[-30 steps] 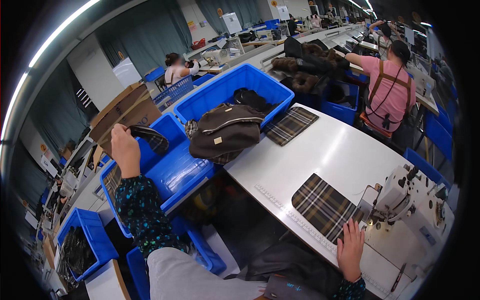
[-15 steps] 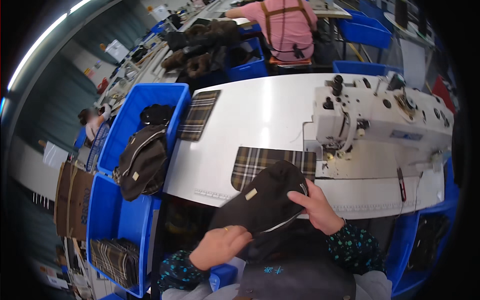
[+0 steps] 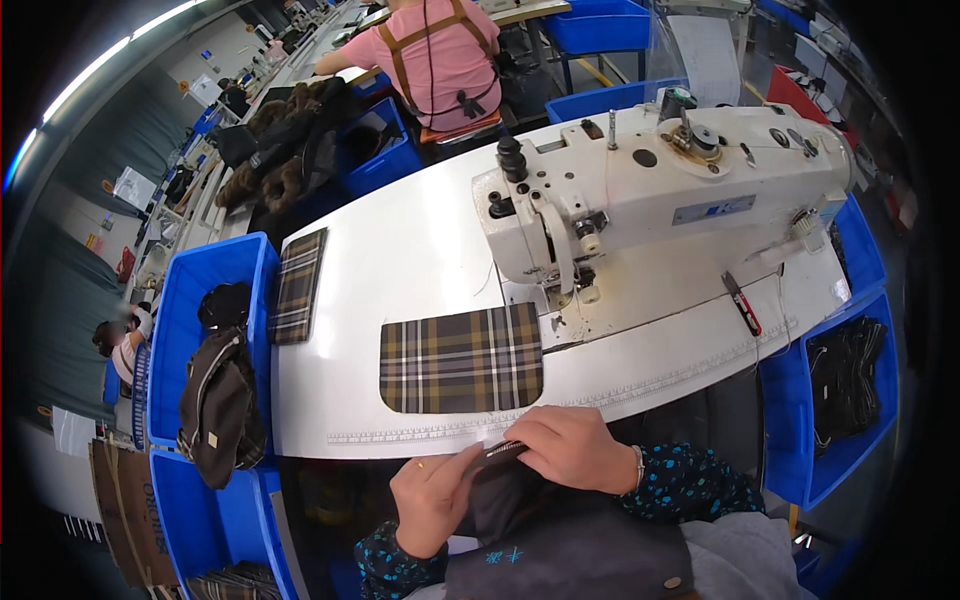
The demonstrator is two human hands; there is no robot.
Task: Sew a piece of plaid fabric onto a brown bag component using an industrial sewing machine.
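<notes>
Low in the frame, both hands close on a dark fabric piece [image 3: 500,490] held at the near edge of the white table [image 3: 400,260] — the left hand [image 3: 432,497] pinches its left side, the right hand [image 3: 570,448] covers its top. Just above them lies a plaid panel [image 3: 462,358], beside the sewing machine [image 3: 650,190]. At left, a blue bin [image 3: 175,330] holds a dark bag [image 3: 215,405].

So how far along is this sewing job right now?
Early on, it seems. A plaid panel lies flat on the white table beside the sewing machine, not under its needle. Both hands, left hand and right hand, hold a dark fabric piece at the table's edge. Nothing shows stitching begun.
</notes>
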